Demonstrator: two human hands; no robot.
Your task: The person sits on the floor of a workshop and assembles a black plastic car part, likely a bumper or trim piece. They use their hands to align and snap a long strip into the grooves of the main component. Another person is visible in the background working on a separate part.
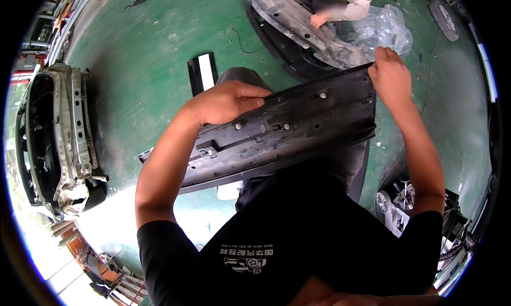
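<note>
A long black plastic car trim panel (298,130) lies tilted across my lap, its inner side up with several pale clips along it. My left hand (231,102) is closed over the upper edge, left of the middle, with the thumb on the inner face. At the upper right corner, my right hand (391,74) grips the end of the panel with curled fingers. Parts of both hands' fingertips are hidden behind the edge. Beyond my left hand, a flat black piece with a white strip (206,71) rests on the floor.
Ahead, a co-worker's hand (318,21) touches a large dusty car part (290,18), beside crumpled clear plastic sheeting (386,26). A cut car body section (61,141) stands at the left. A wheel (443,19) lies far right; assorted parts (396,205) sit near my right elbow.
</note>
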